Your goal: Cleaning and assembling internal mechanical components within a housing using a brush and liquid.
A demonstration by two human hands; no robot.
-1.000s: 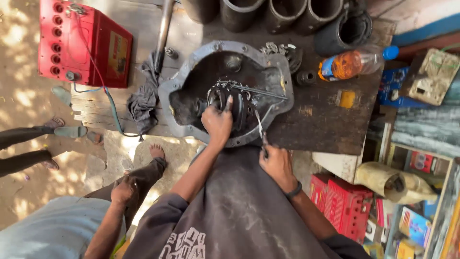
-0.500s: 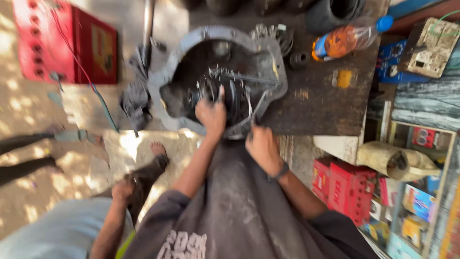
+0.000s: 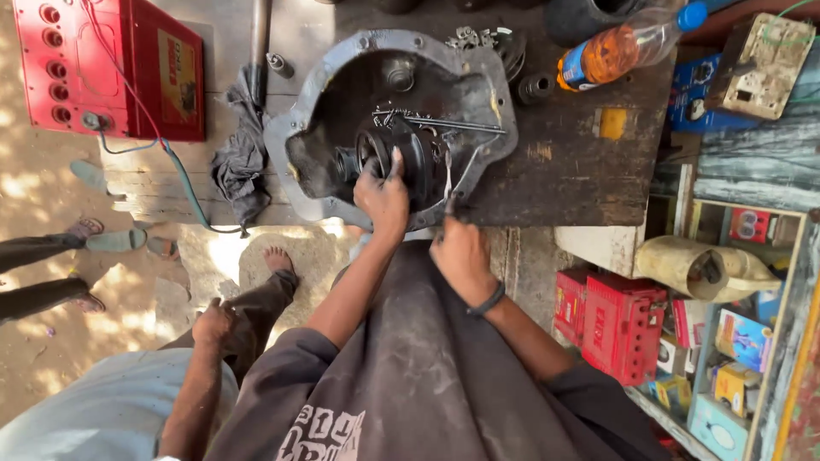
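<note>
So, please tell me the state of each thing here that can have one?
Left hand: gripping the black round part.
Right hand: closed on a thin metal tool.
Black round part: sitting inside the housing.
Grey metal housing: open side up on the workbench.
Plastic bottle: lying down, blue cap on.
Dark rag: crumpled, hanging over the bench edge.

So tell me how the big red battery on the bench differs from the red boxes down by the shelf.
The red battery lies flat on the bench, its row of round caps facing up, with a wire running from its terminal. The red boxes stand below bench level beside the shelf, with no wire visible. The battery looks larger in view, being nearer the camera. Both are red and box-shaped.
</note>
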